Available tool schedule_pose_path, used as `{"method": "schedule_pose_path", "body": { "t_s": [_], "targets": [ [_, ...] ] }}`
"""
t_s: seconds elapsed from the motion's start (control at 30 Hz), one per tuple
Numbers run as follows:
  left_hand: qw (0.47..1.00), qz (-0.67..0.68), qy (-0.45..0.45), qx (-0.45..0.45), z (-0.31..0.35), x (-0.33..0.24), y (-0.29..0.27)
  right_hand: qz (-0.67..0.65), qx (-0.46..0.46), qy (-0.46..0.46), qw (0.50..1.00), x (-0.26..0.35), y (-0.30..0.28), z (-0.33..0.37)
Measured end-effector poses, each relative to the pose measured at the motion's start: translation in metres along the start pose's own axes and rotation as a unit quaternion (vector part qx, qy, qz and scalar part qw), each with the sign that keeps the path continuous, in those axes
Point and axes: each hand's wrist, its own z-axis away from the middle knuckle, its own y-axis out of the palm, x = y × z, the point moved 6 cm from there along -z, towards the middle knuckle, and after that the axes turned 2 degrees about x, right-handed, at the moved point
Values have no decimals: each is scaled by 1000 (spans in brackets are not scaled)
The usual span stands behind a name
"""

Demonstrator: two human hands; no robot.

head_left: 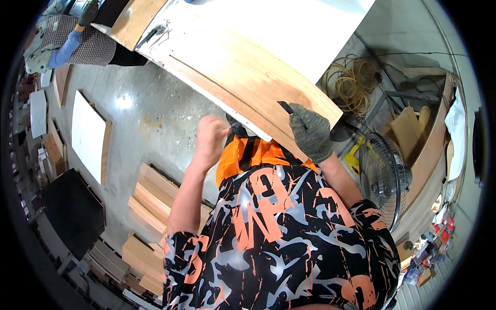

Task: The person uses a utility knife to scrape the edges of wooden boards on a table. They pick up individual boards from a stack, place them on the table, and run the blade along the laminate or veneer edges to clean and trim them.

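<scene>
My right hand (311, 133), in a grey knit glove, is closed above the near right part of a wooden panel (248, 77). A short dark flat blade (284, 107) with a slanted tip sticks out of the glove; its handle is hidden in the fist. My left hand (212, 137) is bare and raised off the panel's near edge, over the floor side. Its fingers are curled in, and whatever they may hold is hidden. The panel has light brown grain and a narrow strip along its near edge. It lies on a white worktable (330, 31).
A standing fan (382, 173) and a coiled yellowish hose (351, 85) are right of the table. Black scraps (153, 35) lie near its left edge. A co-worker (77, 41) stands at the far left. Stacked boards (155, 196) and a white panel (89, 135) are on the left.
</scene>
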Motion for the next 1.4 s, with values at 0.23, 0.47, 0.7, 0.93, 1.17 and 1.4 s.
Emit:
{"method": "schedule_pose_path", "body": {
  "t_s": [0.23, 0.47, 0.7, 0.93, 1.17, 1.4],
  "targets": [
    [868, -172, -464, 37, 229, 97, -60, 14, 69, -21, 997, -3, 10, -7],
    [966, -162, -159, -121, -6, 79, -59, 133, 270, -12, 953, 10, 54, -32],
    [970, -207, -118, -48, -164, 88, 13, 163, 357, 62, 918, 18, 67, -47],
    [953, -278, -100, -70, -158, 83, 20, 171, 385, 60, 905, 26, 73, -55],
    [939, -314, -99, -97, -160, 79, 18, 169, 376, 6, 911, 31, 78, -58],
    [929, -344, -106, -84, -160, 70, 10, 204, 384, -40, 900, 32, 83, -56]
  ]
}}
